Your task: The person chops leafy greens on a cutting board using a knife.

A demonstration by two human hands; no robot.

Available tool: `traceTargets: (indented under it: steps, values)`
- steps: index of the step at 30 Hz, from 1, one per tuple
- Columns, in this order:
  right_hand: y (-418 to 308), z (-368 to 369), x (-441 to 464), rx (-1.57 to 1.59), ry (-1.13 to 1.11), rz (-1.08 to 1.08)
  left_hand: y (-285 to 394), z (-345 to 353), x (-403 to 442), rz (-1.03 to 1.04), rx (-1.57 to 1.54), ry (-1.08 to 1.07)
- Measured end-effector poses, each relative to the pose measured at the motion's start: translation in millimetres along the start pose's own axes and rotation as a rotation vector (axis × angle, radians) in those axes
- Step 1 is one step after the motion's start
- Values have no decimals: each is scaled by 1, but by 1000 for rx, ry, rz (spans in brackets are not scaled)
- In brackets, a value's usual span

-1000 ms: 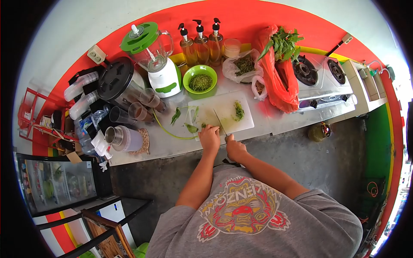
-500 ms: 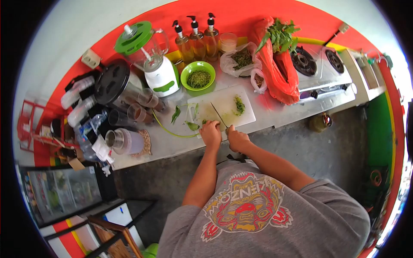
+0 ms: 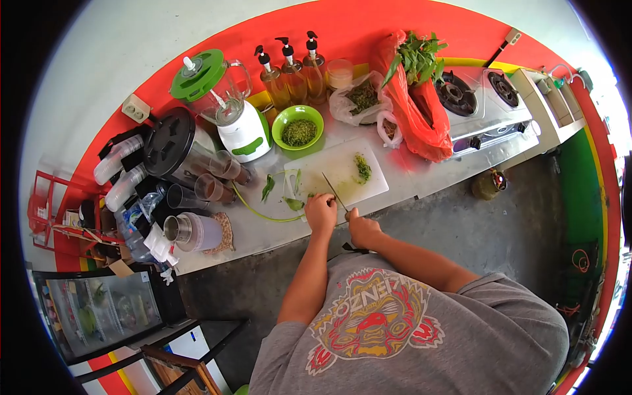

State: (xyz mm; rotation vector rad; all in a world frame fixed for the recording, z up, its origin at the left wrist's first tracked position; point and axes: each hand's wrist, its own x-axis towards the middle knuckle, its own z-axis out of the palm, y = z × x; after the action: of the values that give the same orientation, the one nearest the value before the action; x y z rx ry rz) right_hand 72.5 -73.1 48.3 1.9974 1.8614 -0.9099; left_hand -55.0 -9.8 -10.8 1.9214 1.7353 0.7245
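My right hand point(image 3: 363, 228) is closed round the handle of a knife point(image 3: 333, 189), whose blade slants up and left over the white cutting board point(image 3: 372, 150). Beside the blade, my left hand point(image 3: 320, 212) rests with curled fingers at the board's lower left edge; green bits show at its fingertips, mostly hidden. Chopped greens point(image 3: 362, 169) lie on the right part of the board. Green leaves point(image 3: 293, 203) and a long green stem point(image 3: 253, 210) lie left of my left hand. Behind the board stands a green bowl point(image 3: 298, 128) of chopped greens.
At the left stand a blender point(image 3: 241, 130), a black-lidded container point(image 3: 170, 145), cups and a metal-topped jug point(image 3: 197, 232). Three pump bottles point(image 3: 290, 77) line the wall. Rightward are a red bag point(image 3: 421, 122) with leaves and a gas stove point(image 3: 487, 125).
The camera view has shifted slightly. Both hands stay close together at the board's front edge, with the knife still in my right hand.
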Motion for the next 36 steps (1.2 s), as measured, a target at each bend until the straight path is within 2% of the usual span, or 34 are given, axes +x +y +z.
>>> traceTargets:
  steps: [1,3,7,9,11,13,15,22,25,31,36]
  values:
    - [1,3,0,26,-16,26,0,-3,2,-5,-5,2]
    - [5,-11,6,-6,-33,-11,-1,-5,10,-57,-63,-133]
    - [3,-14,7,17,-49,-25,-8,-2,11,-48,-51,-125]
    - [-1,-1,4,7,-21,-25,-8,-5,5,95,74,-56]
    - [2,7,8,-11,-2,-20,-6,-6,0,138,110,11]
    - [1,-3,10,-42,-3,-112,-3,-6,-6,173,152,68]
    - [0,-14,7,-43,-27,-83,-1,-3,-11,191,154,120]
    - [5,1,2,-25,40,-74,1,0,-15,96,97,160]
    - [4,-16,4,-33,2,-72,3,1,-14,91,96,197]
    - [7,4,7,-46,-7,-55,10,0,-17,46,134,163]
    - [3,-13,7,-86,-21,-77,9,2,-12,-26,140,126]
